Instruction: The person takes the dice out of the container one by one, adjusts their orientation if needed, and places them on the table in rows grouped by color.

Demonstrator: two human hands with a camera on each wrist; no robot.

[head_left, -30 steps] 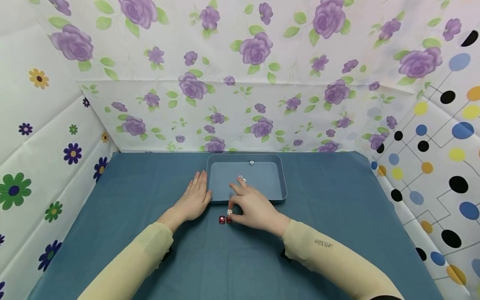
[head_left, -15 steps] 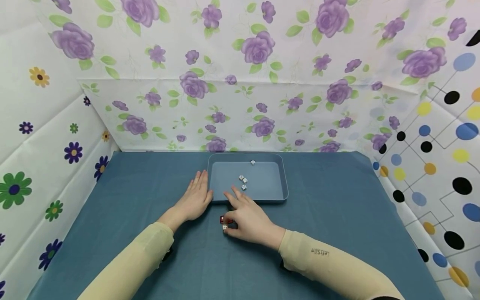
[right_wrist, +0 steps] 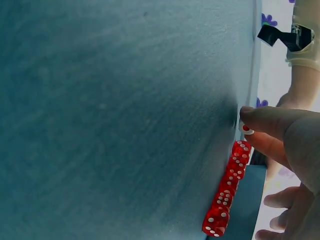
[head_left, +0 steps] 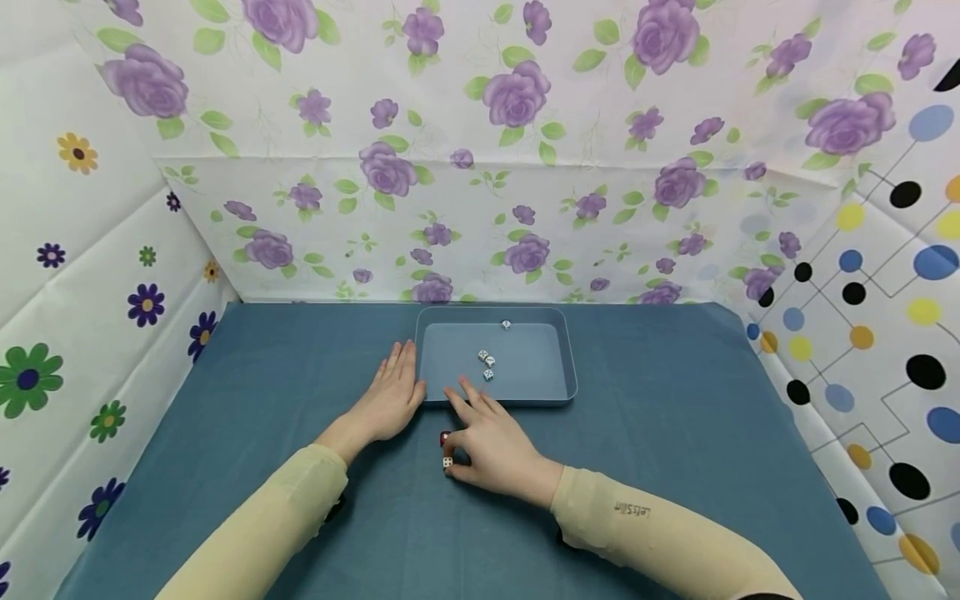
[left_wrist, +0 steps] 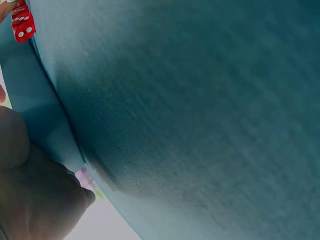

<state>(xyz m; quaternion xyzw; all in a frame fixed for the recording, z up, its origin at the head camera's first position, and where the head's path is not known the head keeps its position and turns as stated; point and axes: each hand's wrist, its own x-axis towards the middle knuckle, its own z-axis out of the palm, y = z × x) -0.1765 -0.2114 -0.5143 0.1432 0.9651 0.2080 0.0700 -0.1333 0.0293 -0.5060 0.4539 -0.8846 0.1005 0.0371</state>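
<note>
In the head view, my right hand pinches a white die between thumb and index finger, its other fingers spread toward the tray. The right wrist view shows this die, a red spot on its face, beside one end of a row of red dice. From the head camera, only one red die shows; my right hand hides the others. My left hand lies with straight fingers along the left side of the grey-blue tray, thumb at its near corner. Red dice appear in the left wrist view.
Inside the tray lie several white dice: a cluster near the middle and a single die by the far wall. A blue cloth covers the table. Patterned sheets stand behind and on both sides.
Pinching the white die, my right hand has moved back from the tray's near edge and slightly left, uncovering another white die in the tray. My left hand has stayed in place.
</note>
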